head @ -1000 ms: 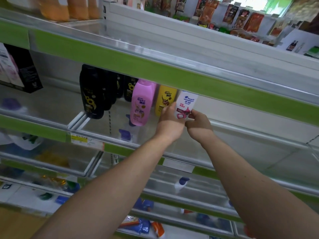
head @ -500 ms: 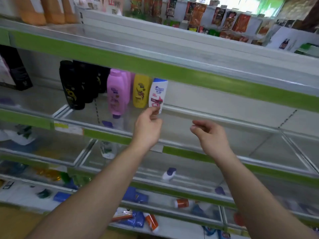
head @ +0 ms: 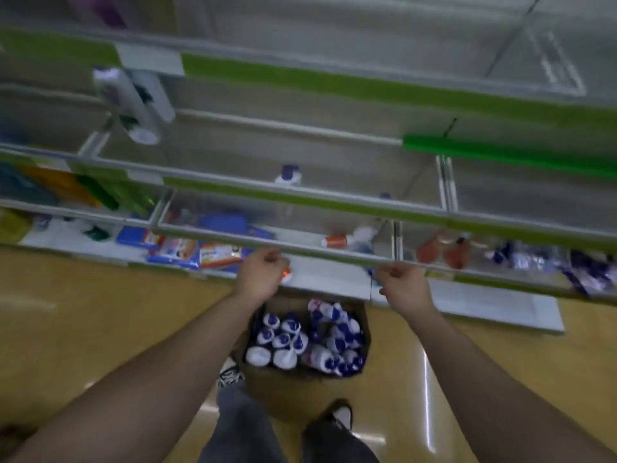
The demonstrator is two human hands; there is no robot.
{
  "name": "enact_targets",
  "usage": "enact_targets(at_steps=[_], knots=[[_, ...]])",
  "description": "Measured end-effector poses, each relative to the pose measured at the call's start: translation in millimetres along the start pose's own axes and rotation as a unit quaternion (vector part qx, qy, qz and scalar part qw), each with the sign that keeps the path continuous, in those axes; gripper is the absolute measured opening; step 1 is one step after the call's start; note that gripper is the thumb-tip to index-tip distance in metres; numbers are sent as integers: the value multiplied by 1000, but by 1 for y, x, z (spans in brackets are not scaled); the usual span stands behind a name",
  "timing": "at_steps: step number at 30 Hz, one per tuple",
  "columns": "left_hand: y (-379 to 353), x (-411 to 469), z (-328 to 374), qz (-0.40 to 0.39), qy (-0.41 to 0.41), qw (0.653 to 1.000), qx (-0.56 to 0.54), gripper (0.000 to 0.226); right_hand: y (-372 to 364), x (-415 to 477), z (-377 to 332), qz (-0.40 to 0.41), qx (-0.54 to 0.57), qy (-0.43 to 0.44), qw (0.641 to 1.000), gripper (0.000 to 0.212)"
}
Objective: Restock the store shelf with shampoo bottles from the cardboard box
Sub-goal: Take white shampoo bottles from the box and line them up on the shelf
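Observation:
I look down at an open cardboard box [head: 302,379] on the floor, filled with several white shampoo bottles [head: 310,339] with blue caps. My left hand [head: 262,277] hangs above the box's far left corner with its fingers curled and nothing in it. My right hand [head: 402,285] hangs above the far right corner, fingers loosely curled, also holding nothing. The shelf unit [head: 300,192] with green edge strips rises in front of me. The view is blurred by motion.
A white bottle [head: 128,105] stands on an upper left shelf. The lower shelves hold blue packets [head: 200,248], an orange-capped bottle [head: 337,241] and red bottles [head: 444,252]. My legs and shoes [head: 340,414] stand behind the box on the tan floor.
Both hands let go of the white bottle on the upper shelf and dropped down. My view swung from the shelf down to the box on the floor.

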State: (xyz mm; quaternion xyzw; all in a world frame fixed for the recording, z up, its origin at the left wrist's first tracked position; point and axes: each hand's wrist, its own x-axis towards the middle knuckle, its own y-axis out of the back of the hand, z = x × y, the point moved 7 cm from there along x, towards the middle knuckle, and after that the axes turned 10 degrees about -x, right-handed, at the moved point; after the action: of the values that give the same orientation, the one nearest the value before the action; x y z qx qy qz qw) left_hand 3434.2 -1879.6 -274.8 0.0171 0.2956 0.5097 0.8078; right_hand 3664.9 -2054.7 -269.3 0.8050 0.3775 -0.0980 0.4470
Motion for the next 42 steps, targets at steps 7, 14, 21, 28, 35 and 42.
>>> enact_targets(at_steps=[7, 14, 21, 28, 35, 42], knots=[[-99, 30, -135, -78, 80, 987, 114, 25, -106, 56, 128, -83, -96, -95, 987, 16], [-184, 111, -283, -138, 113, 976, 126, 34, -230, 141, 247, -100, -79, -121, 984, 13], [-236, 209, -392, -155, 75, 972, 160, 28, -360, 212, 332, -136, -63, -123, 981, 21], [-289, 299, -464, -220, 28, 938, 267, 40, -440, 297, 351, -131, -18, -109, 985, 32], [-329, 337, -494, -299, 74, 884, 351, 36, -477, 341, 373, -172, -27, -114, 978, 35], [-334, 349, -501, -321, 62, 862, 386, 38, -485, 351, 383, -158, 34, -109, 981, 26]])
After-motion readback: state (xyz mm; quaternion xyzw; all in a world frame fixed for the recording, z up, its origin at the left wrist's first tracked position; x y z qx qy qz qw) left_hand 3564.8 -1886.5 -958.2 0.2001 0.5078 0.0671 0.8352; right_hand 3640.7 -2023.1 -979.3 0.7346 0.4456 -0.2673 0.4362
